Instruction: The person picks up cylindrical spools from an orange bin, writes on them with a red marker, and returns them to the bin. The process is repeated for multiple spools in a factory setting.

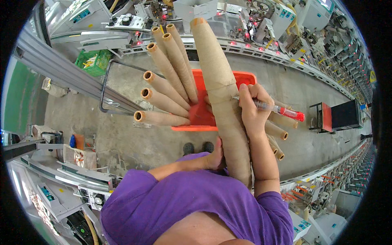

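A long beige cloth-wrapped roll (222,98) stands tilted in front of my body, its orange-brown end pointing away from me. My left hand (215,157) holds the roll low on its left side, thumb upward along it and the other fingers hidden behind. In my right hand (255,105) is a pen (281,111) with a clear barrel and a red end. Its tip meets the roll's right side, just below a wrapped seam. Several thinner beige rolls (167,69) with hollow ends fan out of a red crate (196,126) beneath; others (275,130) lean out on its right.
Long machine rows with red lights (245,45) run along the far side, with another row (322,183) at the lower right. A green basket (96,62) stands at the far left beside a metal frame (107,81). A black-and-red cart (341,116) is on the right.
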Motion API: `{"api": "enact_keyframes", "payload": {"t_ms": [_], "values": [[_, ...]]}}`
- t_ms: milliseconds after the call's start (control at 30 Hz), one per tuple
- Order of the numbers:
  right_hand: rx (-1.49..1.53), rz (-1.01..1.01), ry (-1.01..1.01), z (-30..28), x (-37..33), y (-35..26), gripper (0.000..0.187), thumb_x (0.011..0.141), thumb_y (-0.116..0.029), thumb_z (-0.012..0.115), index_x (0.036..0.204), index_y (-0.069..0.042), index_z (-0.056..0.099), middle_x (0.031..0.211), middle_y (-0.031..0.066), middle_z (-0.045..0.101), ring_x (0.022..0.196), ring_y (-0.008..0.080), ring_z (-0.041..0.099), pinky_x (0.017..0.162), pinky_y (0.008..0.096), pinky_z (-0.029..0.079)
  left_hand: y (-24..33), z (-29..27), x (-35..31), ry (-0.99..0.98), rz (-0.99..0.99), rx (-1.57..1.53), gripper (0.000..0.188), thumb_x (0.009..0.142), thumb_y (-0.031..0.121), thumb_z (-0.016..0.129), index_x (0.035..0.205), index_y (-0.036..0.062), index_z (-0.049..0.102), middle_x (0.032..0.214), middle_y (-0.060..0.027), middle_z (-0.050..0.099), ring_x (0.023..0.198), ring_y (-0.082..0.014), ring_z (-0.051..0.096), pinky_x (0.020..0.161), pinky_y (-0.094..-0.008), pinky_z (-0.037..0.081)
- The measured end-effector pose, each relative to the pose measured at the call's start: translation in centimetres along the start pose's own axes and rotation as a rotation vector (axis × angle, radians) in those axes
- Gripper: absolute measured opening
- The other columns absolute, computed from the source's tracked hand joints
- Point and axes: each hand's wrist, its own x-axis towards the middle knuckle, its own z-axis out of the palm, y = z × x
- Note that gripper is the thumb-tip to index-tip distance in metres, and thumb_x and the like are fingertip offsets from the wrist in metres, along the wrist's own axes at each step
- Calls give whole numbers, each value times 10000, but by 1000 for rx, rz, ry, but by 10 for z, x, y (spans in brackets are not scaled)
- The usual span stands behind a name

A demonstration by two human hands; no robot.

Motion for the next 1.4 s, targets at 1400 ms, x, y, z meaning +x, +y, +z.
{"api": "enact_keyframes", "payload": {"t_ms": [1400], "values": [[-194,223,772,-98,-25,0,378,899,-74,608,608,-88,369,565,-31,430,498,43,362,444,229,282,-13,-33,42,-150,-860,-186,1045,769,886,142,1479,139,311,1470,-98,394,1341,-280,389,1111,-444,318]]}}
